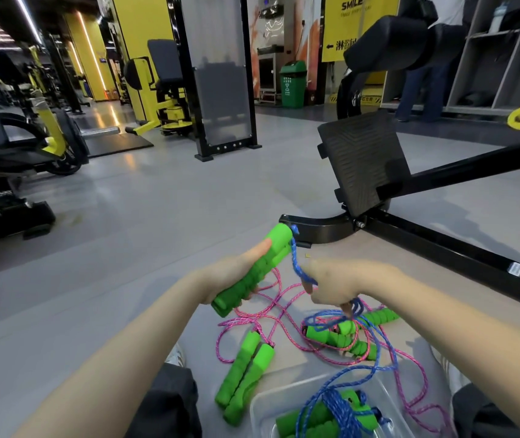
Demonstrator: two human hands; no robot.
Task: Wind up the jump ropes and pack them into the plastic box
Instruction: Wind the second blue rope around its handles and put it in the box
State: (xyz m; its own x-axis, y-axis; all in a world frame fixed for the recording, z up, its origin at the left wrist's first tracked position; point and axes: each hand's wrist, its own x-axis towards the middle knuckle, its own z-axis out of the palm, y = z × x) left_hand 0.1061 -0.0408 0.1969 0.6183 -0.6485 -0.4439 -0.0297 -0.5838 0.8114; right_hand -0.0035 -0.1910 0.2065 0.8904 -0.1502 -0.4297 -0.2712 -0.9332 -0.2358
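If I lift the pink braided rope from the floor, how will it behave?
The pink braided rope lies in loose curls, so it is probably floppy and light. It crosses the blue braided rope, so it may snag. Its green foam handles would likely dangle.

i'm looking at bright green ribbed handles (252,276), a blue rope (295,260) braided with white flecks, a pink rope (279,286) flecked pale, a clear plastic box (254,403), a grey floor (157,200) and a black footplate (360,159) showing a ridged pattern.
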